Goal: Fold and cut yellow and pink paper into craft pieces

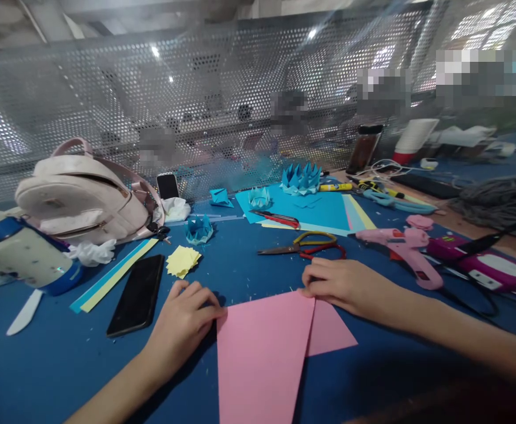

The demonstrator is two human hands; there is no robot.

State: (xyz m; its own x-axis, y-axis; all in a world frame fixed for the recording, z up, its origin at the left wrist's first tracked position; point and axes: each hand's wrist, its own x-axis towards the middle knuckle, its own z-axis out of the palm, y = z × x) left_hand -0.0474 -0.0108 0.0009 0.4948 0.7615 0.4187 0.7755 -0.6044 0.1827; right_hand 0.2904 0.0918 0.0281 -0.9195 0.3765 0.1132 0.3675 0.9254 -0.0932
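Pink paper (262, 359) lies on the blue tabletop (173, 388), seemingly folded, its far corners pinched between fingers of the left hand (185, 318) and the right hand (339, 284), so edges should preferably be aligned before pressing any crease.

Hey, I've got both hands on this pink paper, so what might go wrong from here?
If the left hand or right hand slips at the top corners, the pink paper could shift or crease unevenly.
The scissors lie just beyond the right hand, so reaching forward might bring fingers against the blades.
The glue gun lies near the right forearm; a sideways swing could knock it. I can't tell whether it's hot.
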